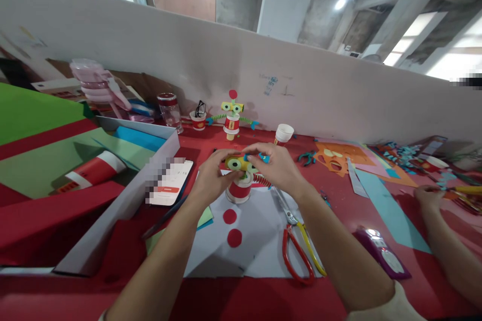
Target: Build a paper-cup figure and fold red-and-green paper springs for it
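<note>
A paper-cup figure (pixel 239 192) stands on the white sheet, with a red-and-white cup body, a yellow tube head (pixel 235 163) with round paper eyes, and a red coiled arm. My left hand (pixel 215 176) grips the left end of the yellow head between thumb and fingers. At the head's top right, my right hand (pixel 277 169) is closed, and its fingertips pinch a small blue piece (pixel 246 158). Its exact shape is hidden. Two red paper circles (pixel 229 216) lie on the white sheet (pixel 211 256). Scissors (pixel 295 230) rest beside my right forearm.
A similar figure (pixel 231 123) stands by the wall. White cups (pixel 284 133), pliers (pixel 307 158) and orange paper (pixel 331 160) are on the right, with a purple stapler-like tool (pixel 384 256). Another person's hand (pixel 429 200) is far right. A phone (pixel 173 183) and box (pixel 150 165) lie left.
</note>
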The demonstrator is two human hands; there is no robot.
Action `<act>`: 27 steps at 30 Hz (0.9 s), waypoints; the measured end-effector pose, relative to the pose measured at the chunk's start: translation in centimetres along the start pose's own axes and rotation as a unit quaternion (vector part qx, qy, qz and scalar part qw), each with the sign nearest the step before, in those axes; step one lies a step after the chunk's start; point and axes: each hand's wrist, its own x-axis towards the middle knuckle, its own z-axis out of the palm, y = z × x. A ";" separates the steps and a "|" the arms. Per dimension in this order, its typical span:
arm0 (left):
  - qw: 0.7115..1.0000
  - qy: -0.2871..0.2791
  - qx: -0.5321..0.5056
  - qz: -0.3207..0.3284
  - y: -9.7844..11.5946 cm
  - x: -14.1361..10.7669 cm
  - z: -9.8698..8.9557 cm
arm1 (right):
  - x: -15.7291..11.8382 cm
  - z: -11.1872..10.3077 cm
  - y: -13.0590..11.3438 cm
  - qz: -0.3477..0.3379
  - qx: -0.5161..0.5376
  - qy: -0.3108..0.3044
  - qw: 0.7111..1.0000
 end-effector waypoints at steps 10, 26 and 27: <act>1.000 0.016 -0.008 -0.006 0.3 -0.2 0.0 | -0.8 -0.9 -1.2 0.002 -0.001 0.032 0.999; 0.995 0.090 0.033 -0.020 2.3 -2.0 -2.1 | -6.6 -2.3 0.0 0.091 0.029 0.194 0.976; 0.989 0.143 0.025 -0.023 2.2 -2.7 -2.5 | -7.7 -2.0 -0.1 0.102 0.028 0.202 0.974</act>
